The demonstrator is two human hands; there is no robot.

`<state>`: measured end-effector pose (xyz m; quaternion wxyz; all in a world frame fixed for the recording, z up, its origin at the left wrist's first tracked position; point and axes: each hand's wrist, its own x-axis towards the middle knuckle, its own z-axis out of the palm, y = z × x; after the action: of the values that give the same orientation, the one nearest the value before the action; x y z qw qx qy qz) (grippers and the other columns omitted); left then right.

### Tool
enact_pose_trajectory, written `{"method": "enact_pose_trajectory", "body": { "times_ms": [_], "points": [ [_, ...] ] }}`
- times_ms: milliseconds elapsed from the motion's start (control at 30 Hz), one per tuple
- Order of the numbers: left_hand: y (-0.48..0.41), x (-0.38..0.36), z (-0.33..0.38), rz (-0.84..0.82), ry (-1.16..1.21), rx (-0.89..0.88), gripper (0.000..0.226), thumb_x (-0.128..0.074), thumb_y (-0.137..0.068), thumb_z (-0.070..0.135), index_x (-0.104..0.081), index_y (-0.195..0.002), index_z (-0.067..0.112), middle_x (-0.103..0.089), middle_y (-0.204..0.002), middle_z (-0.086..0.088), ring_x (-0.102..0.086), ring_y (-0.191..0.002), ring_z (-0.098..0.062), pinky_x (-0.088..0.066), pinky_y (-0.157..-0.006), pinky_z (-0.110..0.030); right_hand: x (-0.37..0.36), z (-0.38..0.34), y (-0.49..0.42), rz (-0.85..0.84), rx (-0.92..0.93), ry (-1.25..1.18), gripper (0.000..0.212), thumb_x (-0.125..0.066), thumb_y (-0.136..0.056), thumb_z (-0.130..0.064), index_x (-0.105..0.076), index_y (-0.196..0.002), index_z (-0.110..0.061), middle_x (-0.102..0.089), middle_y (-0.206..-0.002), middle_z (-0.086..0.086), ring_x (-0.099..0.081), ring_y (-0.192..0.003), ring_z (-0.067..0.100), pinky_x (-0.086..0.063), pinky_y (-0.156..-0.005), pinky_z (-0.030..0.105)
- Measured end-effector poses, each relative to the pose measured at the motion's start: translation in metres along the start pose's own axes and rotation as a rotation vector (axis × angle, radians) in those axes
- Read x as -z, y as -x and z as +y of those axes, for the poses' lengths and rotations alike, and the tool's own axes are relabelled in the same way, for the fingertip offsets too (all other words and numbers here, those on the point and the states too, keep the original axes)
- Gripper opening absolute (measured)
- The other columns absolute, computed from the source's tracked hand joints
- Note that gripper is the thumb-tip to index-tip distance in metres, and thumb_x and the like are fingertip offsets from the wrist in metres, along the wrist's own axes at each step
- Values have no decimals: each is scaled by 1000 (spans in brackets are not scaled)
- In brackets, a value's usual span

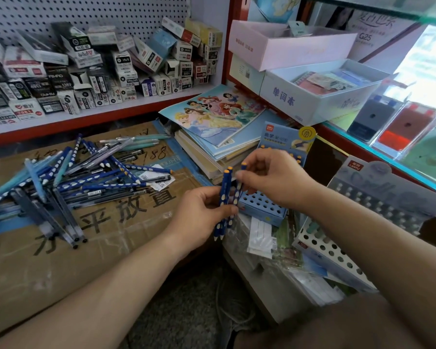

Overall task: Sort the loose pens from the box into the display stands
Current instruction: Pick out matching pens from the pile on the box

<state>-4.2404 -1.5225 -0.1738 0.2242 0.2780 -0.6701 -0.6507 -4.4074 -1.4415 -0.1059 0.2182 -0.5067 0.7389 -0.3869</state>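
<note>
Cardboard of a flattened, taped carton (116,222) as work surface, printed with large dark characters and bearing at its left a loose pile of pens (73,177): dark-blue barrels with pale dots, paler blue and teal ones, several clear-bodied ones, all crossed and unsorted. Left hand (199,212) with fingers curled round a small bundle of dark-blue dotted pens (224,191), orange ends up, held just in front of the blue display stand (264,210). Right hand (272,180) directly above that stand, thumb and fingertips pinching a single pen (243,170) of the same kind near its upper end, apparently next for insertion. Orange tops (298,158) of a few pens already upright in the rear rows beside the header card (287,138); front rows of holes bare. Progress judged as early: one stand partly filled, most of the stock on the carton. White perforated stand (322,248) and grey stand (388,197) to the right, contents not distinguishable. Surroundings those of a stationery shop: pegboard (86,11) over a red-edged shelf (106,113) crowded with small refill boxes (98,71), stack of exercise books (212,117) beyond the blue stand, glass counter (378,149) at right with open boxes (312,89) on top.
</note>
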Motion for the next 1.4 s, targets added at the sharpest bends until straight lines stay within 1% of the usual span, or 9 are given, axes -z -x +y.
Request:
{"method": "enact_pose_trajectory", "body": {
  "times_ms": [133, 233, 367, 533, 600, 767, 900, 1267, 1400],
  "points": [
    [-2, 5, -4, 108, -26, 42, 27, -80, -84, 6, -73, -99, 29, -77, -90, 0, -74, -87, -17, -61, -83, -34, 19, 17, -9, 387, 10, 137, 8, -71, -94, -25, -64, -92, -22, -69, -85, -2, -68, -78, 14, -60, -73, 29],
    [-1, 6, -9, 113, -8, 77, 29, -79, -85, 6, -74, -100, 29, -75, -87, 1, -72, -84, -18, -61, -81, -35, 26, 34, -18, 518, -5, 210, 8, -70, -95, -29, -63, -95, -24, -64, -86, -10, -61, -79, 3, -49, -69, 19],
    [-1, 6, -10, 108, -23, 84, 29, -79, -85, 7, -73, -100, 31, -75, -88, 2, -73, -82, -13, -61, -79, -29, 18, 48, -29, 493, -30, 279, 9, -68, -96, -28, -65, -97, -19, -59, -81, -14, -55, -73, -1, -39, -64, 11],
    [0, 5, -11, 111, -47, 81, 29, -79, -86, 9, -73, -102, 33, -76, -91, 0, -73, -84, -13, -60, -75, -23, 10, 57, -35, 435, -50, 326, 9, -67, -97, -26, -67, -98, -17, -64, -83, -4, -61, -79, 15, -52, -74, 32],
    [0, 6, -11, 105, -63, 78, 29, -79, -86, 10, -72, -103, 33, -76, -91, 1, -73, -84, -12, -59, -75, -21, 8, 61, -37, 426, -55, 332, 8, -67, -97, -26, -67, -98, -18, -62, -82, -8, -59, -77, 11, -51, -75, 30],
    [-2, 7, -12, 99, -87, 75, 26, -79, -87, 14, -73, -105, 32, -75, -90, 0, -72, -84, -13, -59, -77, -26, 6, 67, -41, 415, -74, 348, 13, -69, -95, -26, -70, -102, -15, -67, -87, -2, -61, -80, 14, -51, -76, 30],
    [-3, 6, -11, 94, -87, 75, 26, -79, -86, 14, -74, -107, 28, -74, -86, 4, -71, -79, -7, -57, -73, -22, 0, 68, -47, 418, -70, 371, 17, -70, -95, -28, -72, -105, -14, -69, -88, -3, -63, -82, 14, -53, -81, 33],
    [-4, 9, -14, 107, -101, 73, 27, -80, -86, 14, -73, -104, 33, -74, -89, -1, -72, -82, -14, -60, -80, -30, -11, 68, -53, 367, -152, 439, 25, -70, -95, -31, -71, -109, -11, -72, -96, 6, -67, -93, 23, -55, -82, 37],
    [-4, 6, -12, 95, -115, 58, 27, -79, -87, 14, -72, -105, 33, -71, -88, -2, -72, -84, -18, -60, -78, -29, -5, 61, -44, 382, -189, 455, 33, -69, -95, -38, -66, -116, -12, -68, -85, -4, -63, -81, 14, -53, -74, 32]
  ]
}}
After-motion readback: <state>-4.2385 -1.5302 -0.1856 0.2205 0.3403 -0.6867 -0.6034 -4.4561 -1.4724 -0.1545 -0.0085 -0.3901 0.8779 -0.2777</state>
